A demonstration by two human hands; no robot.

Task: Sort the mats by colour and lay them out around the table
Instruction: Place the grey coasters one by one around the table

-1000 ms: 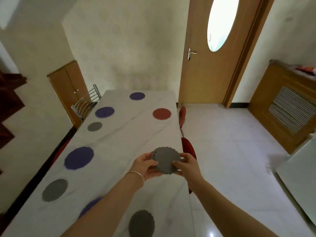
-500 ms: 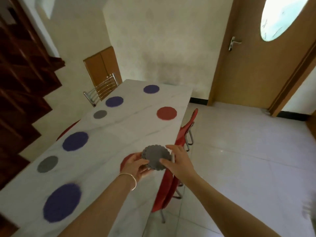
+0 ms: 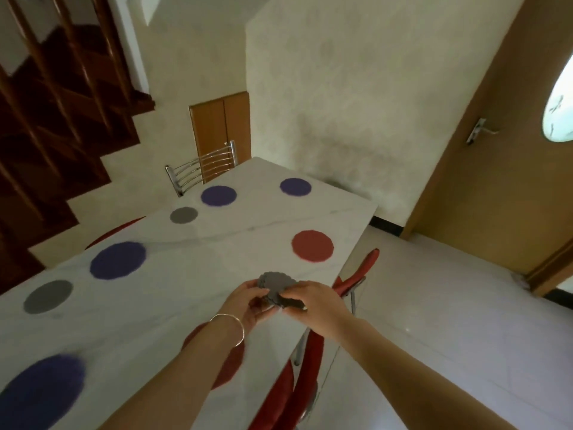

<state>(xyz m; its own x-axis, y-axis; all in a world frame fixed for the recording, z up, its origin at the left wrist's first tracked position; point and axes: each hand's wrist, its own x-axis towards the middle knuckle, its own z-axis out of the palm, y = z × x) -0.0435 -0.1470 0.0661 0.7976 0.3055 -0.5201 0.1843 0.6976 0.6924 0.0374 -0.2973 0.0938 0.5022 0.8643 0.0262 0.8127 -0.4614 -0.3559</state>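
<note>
Head view: left hand [image 3: 248,301] and right hand [image 3: 313,301] pinch the grey mat stack [image 3: 277,287] together; bare tabletop [image 3: 248,259] lies just beyond, red mat [image 3: 312,245] farther right.

I see both forearms reaching forward from the bottom of the view, bare to the elbow, and converging near the middle. My left hand [image 3: 251,302] sits palm up with its fingers curled under a small stack of grey mats [image 3: 277,285], thumb across the near edge; a thin bangle [image 3: 231,328] circles that wrist. My right hand [image 3: 313,301] comes in from the right, back of the hand upward, fingers bent and pinching the stack's right side, thumb tucked beneath. The two hands almost touch each other around the stack, held just above the surface [image 3: 192,274]. Both wrists are fairly straight, the right arm angled more steeply inward than the left.
</note>
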